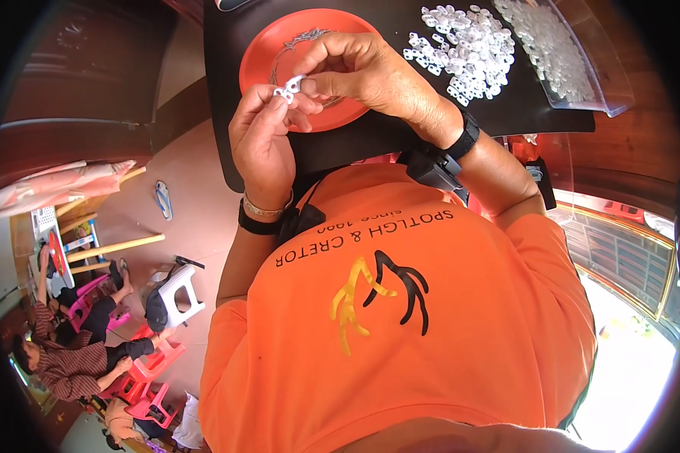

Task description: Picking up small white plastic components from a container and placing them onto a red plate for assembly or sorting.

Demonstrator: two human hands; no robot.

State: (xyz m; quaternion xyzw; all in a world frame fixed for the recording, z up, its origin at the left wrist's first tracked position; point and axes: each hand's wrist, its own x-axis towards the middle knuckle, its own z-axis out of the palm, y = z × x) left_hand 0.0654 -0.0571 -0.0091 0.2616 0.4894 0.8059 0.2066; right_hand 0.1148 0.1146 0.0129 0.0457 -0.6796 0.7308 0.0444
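Over a red round plate (253,57) my two hands meet, fingertips close together. Between the thumb and fingers of my left hand (264,143) is a small white plastic piece (283,95) with holes in it. Touching it is another white piece (295,81), pinched by my right hand (366,72). Whether the two are joined I cannot tell. Small grey metal-looking parts (306,36) lie on the plate in a loose curve, partly hidden by my hands.
On the black table (223,98) to the right lies a heap of white plastic pieces (468,49). Beyond it, a clear tray (582,94) holds translucent pieces. People (75,366) sit on the left near pink stools (155,362) and a white stool (180,297).
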